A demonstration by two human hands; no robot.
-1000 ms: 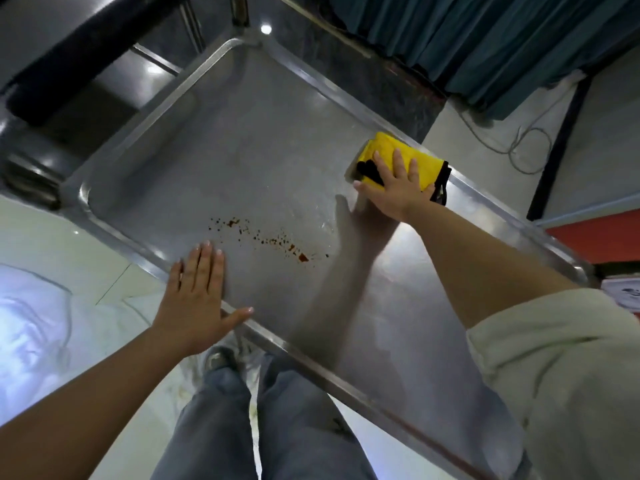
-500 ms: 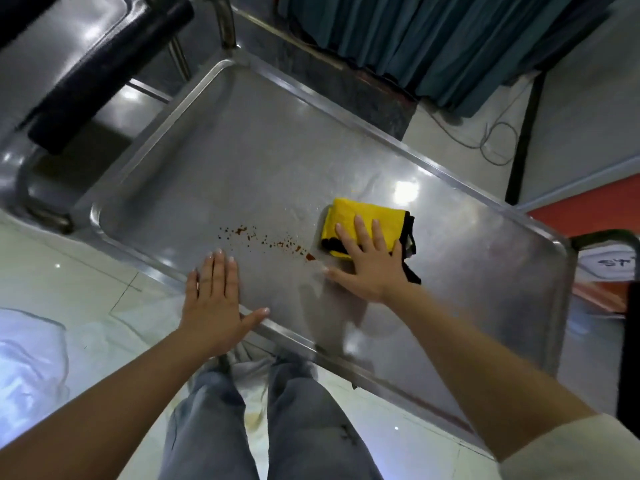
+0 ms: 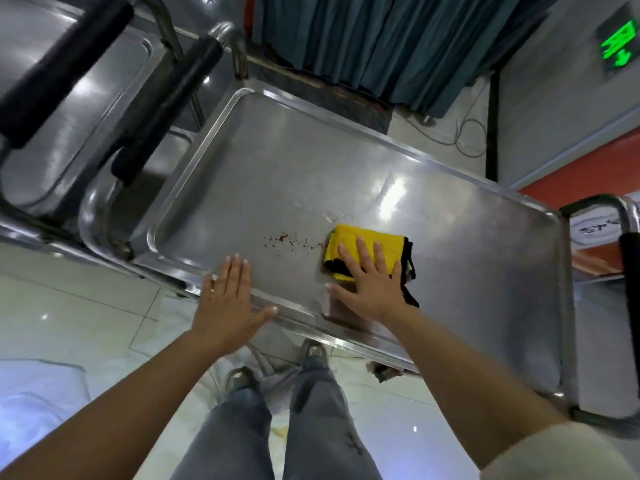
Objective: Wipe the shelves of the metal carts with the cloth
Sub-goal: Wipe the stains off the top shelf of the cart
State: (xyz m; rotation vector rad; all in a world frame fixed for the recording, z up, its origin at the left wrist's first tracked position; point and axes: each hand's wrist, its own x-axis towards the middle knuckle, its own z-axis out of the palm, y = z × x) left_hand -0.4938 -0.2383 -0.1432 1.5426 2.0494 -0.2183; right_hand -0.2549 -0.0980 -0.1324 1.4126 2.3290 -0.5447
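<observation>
right hand [image 3: 372, 289] flat on cloth [image 3: 367, 249] (folded), shelf [image 3: 277, 174]

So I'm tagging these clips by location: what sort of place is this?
Probably a restaurant or canteen back area: stainless steel service carts with rimmed tray shelves, a green illuminated exit sign on the wall, and a dark teal curtain over a pale tiled floor.

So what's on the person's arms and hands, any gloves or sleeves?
No gloves: both hands are bare. The left hand has a thin ring on one finger, and that forearm is uncovered as far as the view shows. The right hand has no ring visible; a pale cream sleeve is pushed up near the elbow.
</observation>
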